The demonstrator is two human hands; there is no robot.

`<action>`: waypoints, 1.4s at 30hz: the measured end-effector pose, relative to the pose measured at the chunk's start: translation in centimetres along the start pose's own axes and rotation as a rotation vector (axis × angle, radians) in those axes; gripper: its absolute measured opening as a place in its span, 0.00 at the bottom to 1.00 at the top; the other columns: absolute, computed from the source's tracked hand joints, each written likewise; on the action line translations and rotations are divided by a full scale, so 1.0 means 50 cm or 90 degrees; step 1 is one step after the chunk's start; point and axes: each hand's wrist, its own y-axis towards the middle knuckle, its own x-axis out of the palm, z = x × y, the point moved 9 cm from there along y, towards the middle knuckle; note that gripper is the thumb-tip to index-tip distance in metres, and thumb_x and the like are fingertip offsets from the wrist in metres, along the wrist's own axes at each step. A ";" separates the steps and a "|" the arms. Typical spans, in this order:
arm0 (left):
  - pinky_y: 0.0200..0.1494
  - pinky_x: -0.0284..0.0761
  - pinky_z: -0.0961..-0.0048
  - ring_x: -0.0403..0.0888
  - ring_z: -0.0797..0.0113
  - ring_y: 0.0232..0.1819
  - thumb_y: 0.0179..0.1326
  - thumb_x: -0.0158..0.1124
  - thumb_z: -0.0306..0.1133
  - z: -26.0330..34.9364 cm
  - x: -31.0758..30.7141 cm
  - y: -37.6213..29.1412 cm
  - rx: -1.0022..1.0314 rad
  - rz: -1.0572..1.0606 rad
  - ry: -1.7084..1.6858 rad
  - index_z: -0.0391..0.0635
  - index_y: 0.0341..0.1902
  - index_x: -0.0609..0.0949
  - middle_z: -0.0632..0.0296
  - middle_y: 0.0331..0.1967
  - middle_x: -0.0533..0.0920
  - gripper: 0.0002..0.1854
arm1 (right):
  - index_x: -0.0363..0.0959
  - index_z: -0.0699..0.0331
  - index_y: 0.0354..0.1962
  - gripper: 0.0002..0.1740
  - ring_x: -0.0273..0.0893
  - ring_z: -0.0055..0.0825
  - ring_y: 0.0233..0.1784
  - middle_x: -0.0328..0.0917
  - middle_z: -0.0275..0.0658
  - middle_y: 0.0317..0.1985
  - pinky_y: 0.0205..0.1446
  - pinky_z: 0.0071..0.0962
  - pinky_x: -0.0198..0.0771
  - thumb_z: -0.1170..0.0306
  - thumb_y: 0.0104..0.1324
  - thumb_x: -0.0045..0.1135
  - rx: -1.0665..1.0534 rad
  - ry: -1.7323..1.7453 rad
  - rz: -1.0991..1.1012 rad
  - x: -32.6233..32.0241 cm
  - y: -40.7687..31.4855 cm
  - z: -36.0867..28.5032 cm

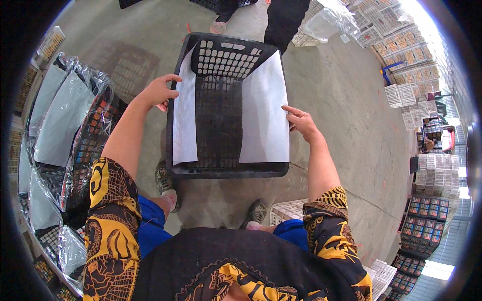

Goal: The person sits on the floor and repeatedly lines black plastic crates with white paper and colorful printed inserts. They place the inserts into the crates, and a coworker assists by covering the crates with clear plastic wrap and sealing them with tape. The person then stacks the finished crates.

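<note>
A black plastic crate [219, 120] with slotted walls is in front of me, above the concrete floor. White sheets line its two long sides: a left sheet [185, 124] and a wider right sheet [264, 116], both reaching the rim. My left hand [161, 91] grips the left rim, thumb and index finger over the edge and the other fingers outside. On the opposite rim is my right hand [301, 119], its index finger along the top edge and its other fingers partly hidden outside. Between the sheets, the crate's dark base shows.
To my left stands a plastic-wrapped stack [75, 124] of dark crates with pale sheets. A white crate [288, 211] is near my right foot. Another person's dark-clothed leg [284, 22] is beyond the crate. Stacked white crates [399, 41] line the far right.
</note>
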 end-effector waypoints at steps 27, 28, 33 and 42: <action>0.16 0.74 0.74 0.72 0.73 0.17 0.47 0.64 0.27 -0.008 0.003 -0.009 0.067 -0.062 -0.130 0.51 0.56 0.71 0.64 0.21 0.72 0.28 | 0.72 0.66 0.52 0.20 0.75 0.22 0.36 0.77 0.31 0.34 0.43 0.26 0.73 0.79 0.60 0.56 -0.015 0.402 -0.039 -0.002 0.040 0.100; 0.16 0.74 0.74 0.72 0.73 0.17 0.46 0.64 0.27 -0.007 0.001 -0.009 0.070 -0.058 -0.132 0.50 0.56 0.71 0.64 0.21 0.72 0.28 | 0.73 0.66 0.51 0.20 0.75 0.22 0.35 0.76 0.30 0.33 0.43 0.26 0.73 0.80 0.59 0.56 -0.015 0.388 -0.046 -0.001 0.039 0.099; 0.16 0.74 0.74 0.72 0.73 0.15 0.45 0.63 0.27 -0.006 0.001 -0.011 0.064 -0.061 -0.143 0.50 0.56 0.70 0.65 0.20 0.72 0.29 | 0.73 0.64 0.52 0.21 0.74 0.20 0.34 0.76 0.28 0.31 0.42 0.24 0.73 0.79 0.59 0.56 -0.008 0.390 -0.023 -0.005 0.033 0.090; 0.19 0.76 0.74 0.72 0.73 0.17 0.45 0.63 0.25 -0.014 0.006 -0.008 0.045 -0.083 -0.167 0.53 0.57 0.70 0.65 0.22 0.71 0.30 | 0.71 0.64 0.54 0.22 0.75 0.19 0.35 0.76 0.30 0.33 0.42 0.24 0.73 0.79 0.60 0.55 -0.021 0.365 -0.027 -0.002 0.016 0.073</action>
